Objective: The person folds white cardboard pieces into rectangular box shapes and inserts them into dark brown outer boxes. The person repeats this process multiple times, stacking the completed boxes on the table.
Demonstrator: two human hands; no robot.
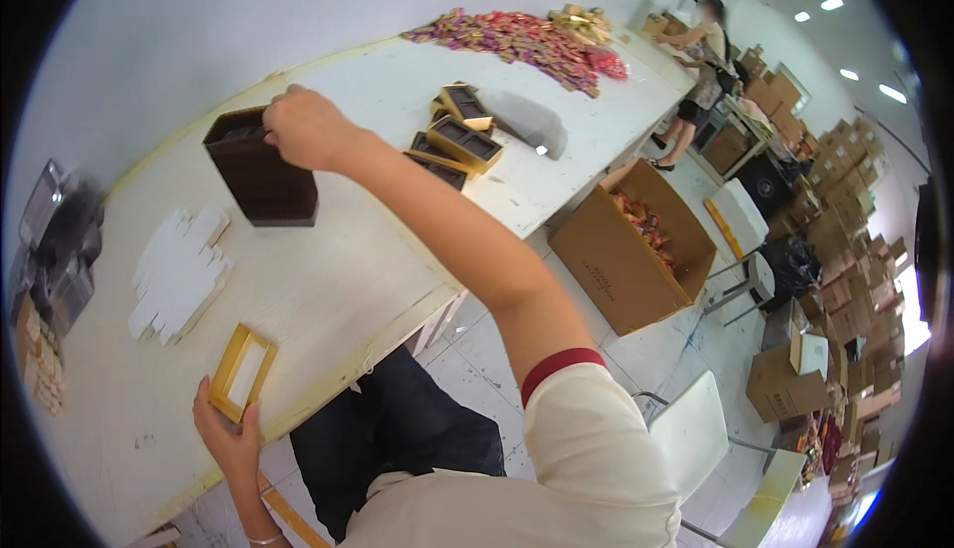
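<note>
Near the table's front edge, my left hand [231, 439] holds the near end of an open gold box [260, 359] between thumb and fingers. The box has a pale bottom and nothing shows in it. My right arm reaches across to a tall stack of dark brown trays [263, 185]. There my right hand [306, 129] is closed at the stack's top right edge, its fingertips partly hidden. Between the two, left of the gold box, lies a spread of flat white card pieces [184, 275]. Gold boxes with dark trays in them [465, 143] are piled right of my right forearm.
A heap of small red, purple and gold wrapped pieces [517, 41] lies at the table's far end. An open carton [626, 270] stands on the floor right of the table, near white chairs [691, 429]. Another person [706, 61] stands beyond. Clear plastic containers [75, 290] sit far left.
</note>
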